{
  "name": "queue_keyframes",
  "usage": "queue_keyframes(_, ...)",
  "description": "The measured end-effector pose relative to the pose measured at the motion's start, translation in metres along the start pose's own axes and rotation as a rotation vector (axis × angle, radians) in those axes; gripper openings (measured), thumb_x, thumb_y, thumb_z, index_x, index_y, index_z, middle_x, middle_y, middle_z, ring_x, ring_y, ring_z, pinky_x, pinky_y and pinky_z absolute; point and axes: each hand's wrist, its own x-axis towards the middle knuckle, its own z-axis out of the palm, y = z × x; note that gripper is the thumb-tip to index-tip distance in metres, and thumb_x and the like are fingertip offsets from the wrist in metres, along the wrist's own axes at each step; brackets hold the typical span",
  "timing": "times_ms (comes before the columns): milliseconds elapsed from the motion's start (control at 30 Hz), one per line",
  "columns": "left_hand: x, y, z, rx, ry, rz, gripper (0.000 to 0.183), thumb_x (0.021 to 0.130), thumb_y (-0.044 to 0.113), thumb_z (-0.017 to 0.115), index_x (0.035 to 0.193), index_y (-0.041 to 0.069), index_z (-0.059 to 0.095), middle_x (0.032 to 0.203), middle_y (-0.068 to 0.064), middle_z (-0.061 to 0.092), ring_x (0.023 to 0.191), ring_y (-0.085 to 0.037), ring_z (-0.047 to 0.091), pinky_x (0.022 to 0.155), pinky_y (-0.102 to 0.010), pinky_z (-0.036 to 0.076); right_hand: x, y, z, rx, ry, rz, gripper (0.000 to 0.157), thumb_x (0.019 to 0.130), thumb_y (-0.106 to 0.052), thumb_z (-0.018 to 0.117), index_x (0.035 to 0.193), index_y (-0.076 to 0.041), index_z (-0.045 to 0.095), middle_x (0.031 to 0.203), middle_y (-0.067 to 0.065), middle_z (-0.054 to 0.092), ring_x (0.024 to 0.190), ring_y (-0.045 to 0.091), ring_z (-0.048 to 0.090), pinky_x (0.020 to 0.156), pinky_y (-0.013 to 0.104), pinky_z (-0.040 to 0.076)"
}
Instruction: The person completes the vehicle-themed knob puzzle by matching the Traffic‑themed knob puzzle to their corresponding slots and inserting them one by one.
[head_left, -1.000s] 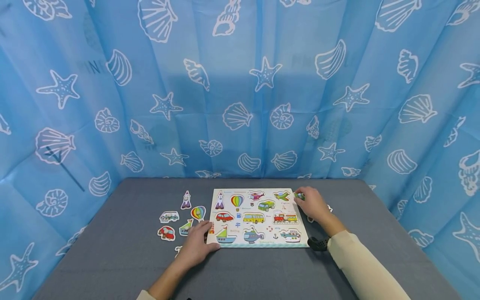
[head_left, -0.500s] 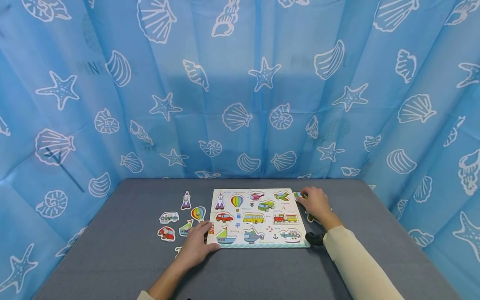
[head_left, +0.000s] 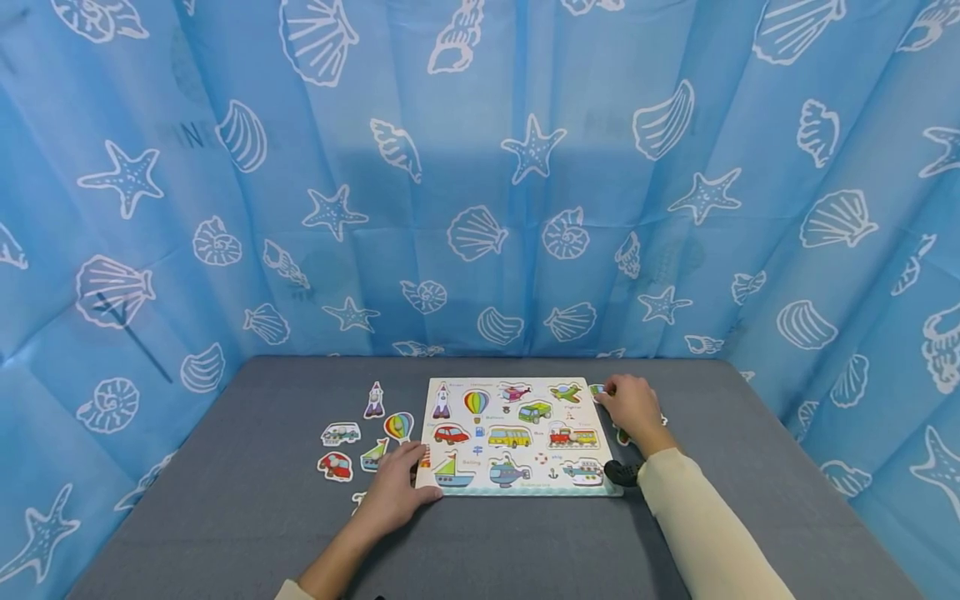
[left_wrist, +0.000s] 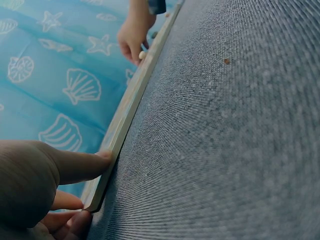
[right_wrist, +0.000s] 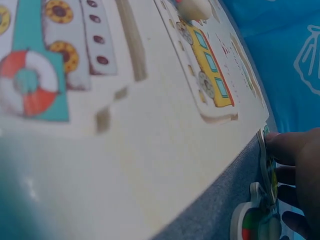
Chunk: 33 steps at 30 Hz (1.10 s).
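A wooden vehicle puzzle board (head_left: 517,491) lies on the grey table, its recesses showing vehicle pictures. My left hand (head_left: 393,483) grips its front left corner; in the left wrist view the thumb (left_wrist: 90,164) presses on the edge and the fingers curl round the corner. Beyond the far right corner, my right hand (head_left: 633,408) holds a small greenish puzzle piece (head_left: 597,389). In the right wrist view, thumb and fingers lie on either side of this piece (right_wrist: 272,175), its picture mostly hidden. Below it lies a red and green piece (right_wrist: 257,220), partly under the wrist.
Left of the board lie loose pieces: a rocket (head_left: 374,401), a ship (head_left: 341,434), a red car (head_left: 334,467), a balloon (head_left: 398,426) and a sailboat (head_left: 373,455). Another piece (head_left: 358,498) is partly behind the left forearm. A blue seashell curtain (head_left: 480,275) surrounds the table.
My right hand has shifted slightly right, away from the board's far right corner, and more of the small greenish piece shows. The left hand and the board have stayed in place.
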Motion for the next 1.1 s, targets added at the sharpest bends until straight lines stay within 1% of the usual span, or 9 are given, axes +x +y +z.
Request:
queue_keyframes(167,0.000,-0.001,0.001,-0.002,0.003,0.002,0.066,0.071,0.015,0.085,0.127,-0.008,0.058,0.130,-0.023,0.053,0.119,-0.044,0.046,0.098,-0.055,0.038,-0.001,0.000,0.000,0.017,0.004,0.009,0.021,0.091,-0.023,0.069,0.095,-0.002,0.067,0.086,0.011,0.063,0.082,0.030,0.055,0.076,0.051,0.042)
queue_keyframes(367,0.000,0.000,0.000,-0.002,-0.010,-0.014,0.066,0.072,0.017,0.085,0.128,-0.007,0.058,0.131,-0.023,0.053,0.120,-0.043,0.046,0.098,-0.055,0.038,-0.001,0.000,-0.001,0.042,0.021,0.005,0.020,0.091,-0.021,0.068,0.096,-0.002,0.067,0.088,0.012,0.063,0.078,0.028,0.056,0.072,0.047,0.044)
queue_keyframes(500,0.000,0.000,0.000,0.001,-0.009,-0.010,0.066,0.072,0.017,0.085,0.128,-0.007,0.058,0.131,-0.023,0.053,0.120,-0.043,0.046,0.098,-0.055,0.038,-0.002,-0.003,-0.003,0.073,0.033,-0.023,0.019,0.091,-0.019,0.067,0.096,-0.001,0.066,0.089,0.012,0.062,0.077,0.027,0.056,0.069,0.045,0.045)
queue_keyframes(667,0.000,-0.001,0.001,-0.002,-0.006,-0.008,0.066,0.072,0.017,0.085,0.128,-0.007,0.058,0.131,-0.023,0.053,0.120,-0.042,0.046,0.098,-0.055,0.038,-0.002,-0.008,-0.002,0.114,0.058,-0.082,0.014,0.091,-0.016,0.067,0.091,-0.002,0.064,0.084,0.011,0.058,0.074,0.026,0.052,0.064,0.042,0.043)
queue_keyframes(867,0.000,-0.001,0.001,-0.002,-0.005,-0.009,0.067,0.072,0.017,0.085,0.128,-0.006,0.058,0.131,-0.022,0.053,0.119,-0.042,0.046,0.097,-0.054,0.039,-0.002,-0.012,0.002,0.136,0.073,-0.132,0.014,0.090,-0.015,0.069,0.090,-0.002,0.064,0.084,0.010,0.058,0.076,0.026,0.053,0.068,0.043,0.043)
queue_keyframes(1100,0.000,0.001,0.000,-0.004,-0.011,-0.017,0.067,0.072,0.017,0.085,0.128,-0.007,0.058,0.131,-0.023,0.053,0.120,-0.043,0.046,0.098,-0.055,0.038,-0.006,-0.023,0.004,0.162,0.078,-0.164,0.012,0.090,-0.014,0.069,0.093,-0.002,0.066,0.089,0.011,0.061,0.082,0.028,0.056,0.072,0.046,0.045)
